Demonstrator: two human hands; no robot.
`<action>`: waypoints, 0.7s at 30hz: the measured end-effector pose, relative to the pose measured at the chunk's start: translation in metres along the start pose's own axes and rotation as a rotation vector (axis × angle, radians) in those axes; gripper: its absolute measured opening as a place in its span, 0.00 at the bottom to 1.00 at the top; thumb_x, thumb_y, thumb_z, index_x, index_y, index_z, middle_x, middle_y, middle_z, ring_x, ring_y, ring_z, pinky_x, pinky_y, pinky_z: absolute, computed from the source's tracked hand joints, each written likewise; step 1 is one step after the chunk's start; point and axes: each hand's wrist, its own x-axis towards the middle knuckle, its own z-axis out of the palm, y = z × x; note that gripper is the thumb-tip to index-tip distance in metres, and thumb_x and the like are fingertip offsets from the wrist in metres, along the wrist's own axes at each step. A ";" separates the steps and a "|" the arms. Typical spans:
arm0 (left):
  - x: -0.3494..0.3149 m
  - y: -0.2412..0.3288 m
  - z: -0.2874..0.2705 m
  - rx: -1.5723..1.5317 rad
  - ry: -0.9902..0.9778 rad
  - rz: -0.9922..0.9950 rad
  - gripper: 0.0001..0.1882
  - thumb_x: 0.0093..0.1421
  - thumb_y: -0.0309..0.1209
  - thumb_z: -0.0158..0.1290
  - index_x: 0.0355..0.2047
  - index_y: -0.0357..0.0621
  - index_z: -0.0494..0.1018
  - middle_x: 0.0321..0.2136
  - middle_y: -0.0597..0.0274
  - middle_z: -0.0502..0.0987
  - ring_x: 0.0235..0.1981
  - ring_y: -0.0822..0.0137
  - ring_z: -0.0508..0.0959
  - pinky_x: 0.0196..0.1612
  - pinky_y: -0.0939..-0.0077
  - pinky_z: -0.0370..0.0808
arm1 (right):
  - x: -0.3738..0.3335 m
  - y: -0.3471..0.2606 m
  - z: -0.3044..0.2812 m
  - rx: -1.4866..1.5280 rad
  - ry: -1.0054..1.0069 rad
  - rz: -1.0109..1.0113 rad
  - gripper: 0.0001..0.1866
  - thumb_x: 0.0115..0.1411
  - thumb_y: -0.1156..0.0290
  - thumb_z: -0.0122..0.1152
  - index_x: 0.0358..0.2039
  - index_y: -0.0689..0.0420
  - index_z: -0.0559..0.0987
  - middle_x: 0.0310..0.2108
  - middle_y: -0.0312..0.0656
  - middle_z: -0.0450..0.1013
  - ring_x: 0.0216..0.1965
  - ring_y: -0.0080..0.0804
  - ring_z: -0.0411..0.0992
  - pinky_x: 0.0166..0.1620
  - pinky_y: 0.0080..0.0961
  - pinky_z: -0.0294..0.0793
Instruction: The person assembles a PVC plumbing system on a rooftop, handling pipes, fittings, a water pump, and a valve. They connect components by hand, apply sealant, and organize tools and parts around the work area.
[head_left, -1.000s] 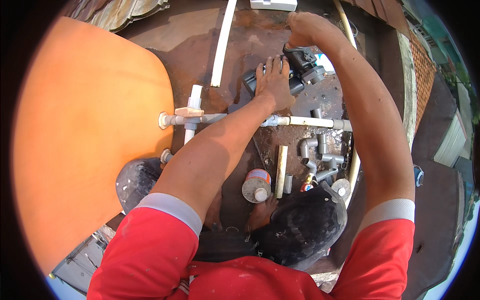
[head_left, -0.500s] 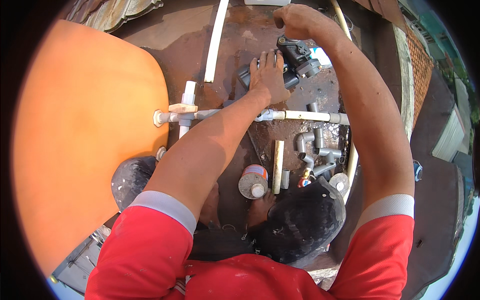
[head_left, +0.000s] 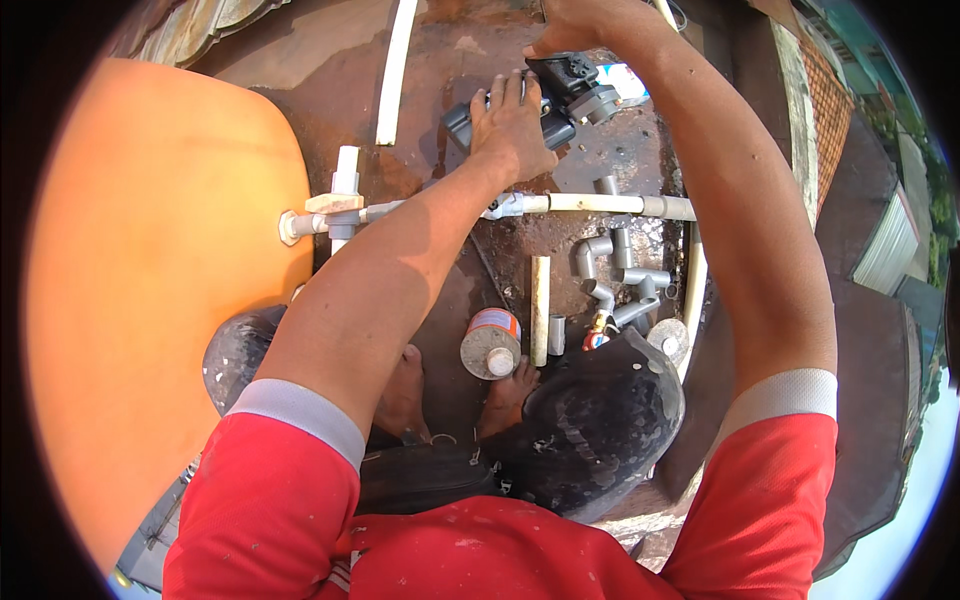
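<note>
My left hand (head_left: 512, 125) lies spread over a black water pump (head_left: 459, 125), its fingers stretched across the dark housing. At the upper edge, my right hand (head_left: 580, 22) is partly cut off by the picture's rim. One of its fingertips points down close to the pump's black upper part (head_left: 566, 72); whether it touches cannot be told. The other fingers do not show clearly. A grey round fitting (head_left: 597, 104) sticks out at the pump's right side. Beside it lies a blue and white packet or sheet (head_left: 622, 84).
A big orange tank (head_left: 170, 230) stands left, joined to a white and grey pipe run (head_left: 595, 203) crossing below the pump. Loose grey elbows and couplings (head_left: 640, 277), a short pipe (head_left: 540, 310), a can (head_left: 491, 345) and a red-handled tap (head_left: 595, 338) lie near my feet.
The view has shifted, so the surroundings sit higher and further left. My right hand has come down closer to the pump's upper part. My left hand stays on the pump.
</note>
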 end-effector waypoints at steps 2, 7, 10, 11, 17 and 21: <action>-0.001 -0.005 0.001 -0.002 0.003 -0.007 0.66 0.53 0.53 0.72 0.82 0.37 0.48 0.81 0.45 0.52 0.83 0.46 0.51 0.82 0.46 0.47 | 0.010 -0.008 0.005 0.015 0.000 0.018 0.13 0.57 0.67 0.66 0.38 0.58 0.92 0.40 0.54 0.87 0.45 0.51 0.86 0.49 0.48 0.85; 0.000 -0.010 0.000 0.021 -0.008 -0.016 0.66 0.53 0.52 0.72 0.82 0.36 0.48 0.81 0.45 0.52 0.83 0.46 0.51 0.82 0.46 0.48 | -0.004 -0.009 -0.019 0.075 0.062 -0.170 0.13 0.56 0.70 0.64 0.38 0.58 0.92 0.40 0.54 0.87 0.45 0.53 0.86 0.49 0.49 0.85; 0.000 -0.008 0.000 0.008 0.012 -0.009 0.66 0.52 0.52 0.72 0.82 0.37 0.49 0.81 0.45 0.53 0.83 0.46 0.52 0.82 0.46 0.48 | -0.018 -0.002 -0.022 0.175 0.122 -0.217 0.12 0.56 0.70 0.64 0.37 0.58 0.92 0.39 0.54 0.87 0.44 0.55 0.86 0.48 0.49 0.85; 0.000 -0.007 0.000 0.002 0.013 -0.008 0.66 0.52 0.52 0.72 0.81 0.37 0.49 0.81 0.45 0.53 0.83 0.46 0.51 0.82 0.46 0.48 | -0.021 -0.004 -0.016 0.197 0.184 -0.189 0.12 0.56 0.70 0.64 0.37 0.58 0.92 0.39 0.54 0.87 0.43 0.55 0.86 0.48 0.50 0.86; 0.002 0.002 0.002 -0.002 0.013 0.017 0.66 0.51 0.51 0.72 0.81 0.37 0.49 0.80 0.45 0.54 0.82 0.46 0.52 0.82 0.46 0.48 | 0.008 0.003 0.025 0.069 0.137 0.032 0.11 0.56 0.67 0.68 0.36 0.57 0.90 0.35 0.52 0.86 0.40 0.56 0.85 0.46 0.49 0.86; -0.001 -0.014 0.006 0.014 0.033 -0.006 0.65 0.51 0.51 0.72 0.81 0.36 0.51 0.80 0.44 0.55 0.82 0.45 0.53 0.81 0.45 0.48 | -0.008 -0.010 -0.010 0.156 0.165 -0.134 0.11 0.54 0.63 0.73 0.36 0.53 0.91 0.35 0.51 0.86 0.39 0.56 0.86 0.46 0.48 0.86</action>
